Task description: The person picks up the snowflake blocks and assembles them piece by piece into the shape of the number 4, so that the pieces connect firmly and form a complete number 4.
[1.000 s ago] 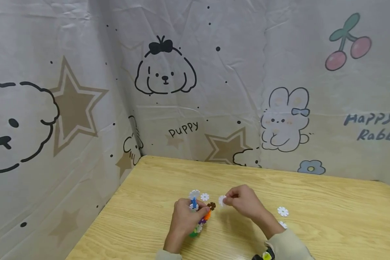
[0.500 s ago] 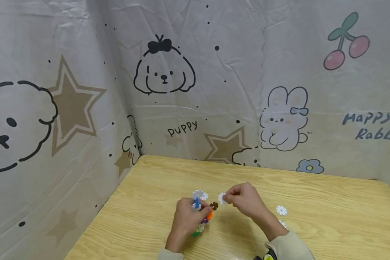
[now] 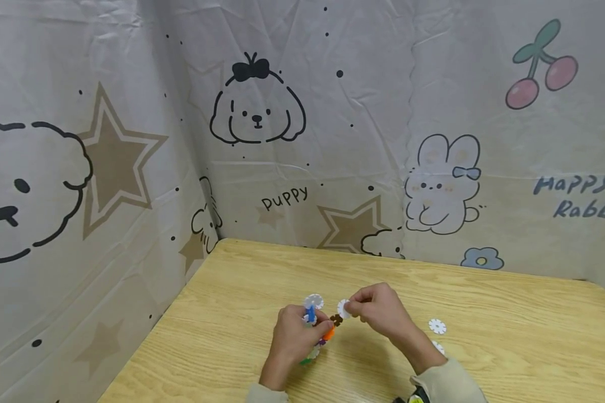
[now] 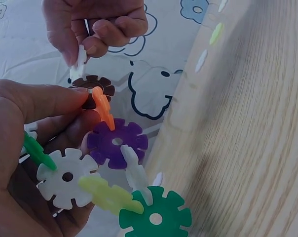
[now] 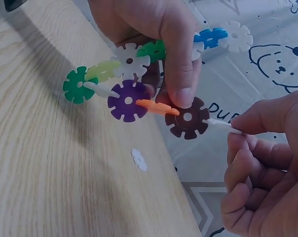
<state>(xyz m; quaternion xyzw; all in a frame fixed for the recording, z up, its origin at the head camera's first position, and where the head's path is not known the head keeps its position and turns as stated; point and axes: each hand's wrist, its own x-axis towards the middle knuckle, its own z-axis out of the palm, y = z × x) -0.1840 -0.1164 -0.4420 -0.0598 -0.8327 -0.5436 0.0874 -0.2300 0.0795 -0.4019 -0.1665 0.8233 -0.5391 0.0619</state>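
By the left hand (image 3: pixel 296 336) a chain of notched discs (image 5: pixel 120 109) is gripped, its brown disc (image 5: pixel 181 129) being pinched at the thumb. In the right hand (image 3: pixel 383 314) a white disc (image 5: pixel 219 124) is pinched between thumb and finger, its edge held against the brown rim, between the two hands. Beside the left thumb an orange disc (image 5: pixel 158 107) and a purple disc (image 4: pixel 131 150) are linked. Right of the right hand, two loose white discs (image 3: pixel 437 326) are seen on the wooden table (image 3: pixel 242 280)
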